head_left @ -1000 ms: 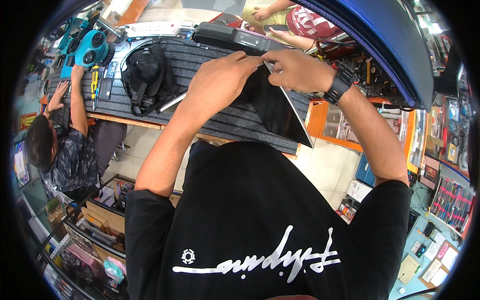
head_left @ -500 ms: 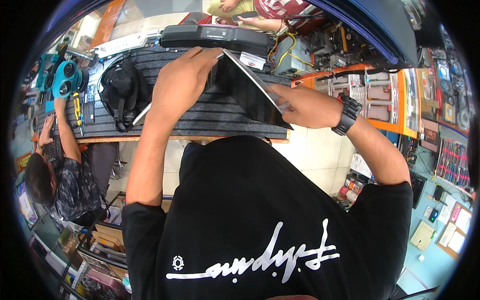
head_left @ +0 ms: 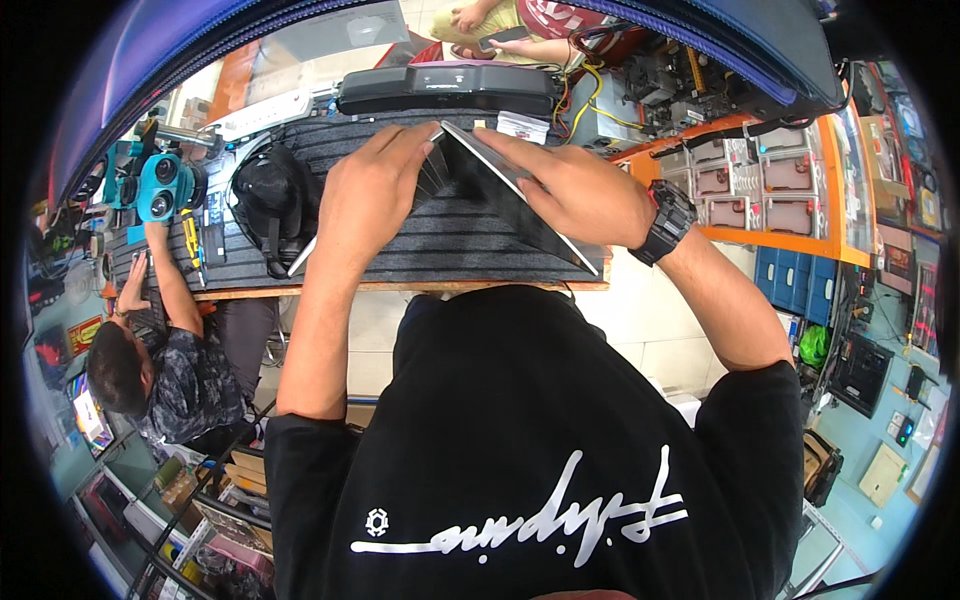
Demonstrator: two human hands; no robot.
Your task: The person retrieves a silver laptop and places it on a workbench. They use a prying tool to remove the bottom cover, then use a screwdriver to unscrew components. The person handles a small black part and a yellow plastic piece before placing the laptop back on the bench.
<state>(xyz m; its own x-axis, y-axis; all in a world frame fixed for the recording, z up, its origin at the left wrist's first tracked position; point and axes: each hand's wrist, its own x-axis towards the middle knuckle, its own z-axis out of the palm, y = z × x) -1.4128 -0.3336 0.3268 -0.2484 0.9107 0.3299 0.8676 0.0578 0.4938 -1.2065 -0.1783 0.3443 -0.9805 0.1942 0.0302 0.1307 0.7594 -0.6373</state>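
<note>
An open laptop (head_left: 505,205) stands tilted on the striped mat, its two halves spread in an inverted V. Dark faces and thin silver edges show; the left half is mostly hidden behind my left hand and forearm. My left hand (head_left: 368,195) is closed over the upper part of that left half, fingertips at the peak where the halves come together. Along the silver edge of the right half, my right hand (head_left: 590,195) grips with the fingers stretched toward the peak and the thumb on the dark face.
Behind the laptop a long black speaker bar (head_left: 445,88) lies across the dark mat (head_left: 420,262). To the left are a black bag (head_left: 270,195), a yellow-handled tool (head_left: 191,238) and a teal microscope-like device (head_left: 160,188). A co-worker (head_left: 165,375) sits at left; an orange display case (head_left: 765,190) stands at right.
My right hand has moved from the lower part of the laptop's right half up along its edge, toward the peak. My left hand keeps its hold. The whole view has shifted slightly.
</note>
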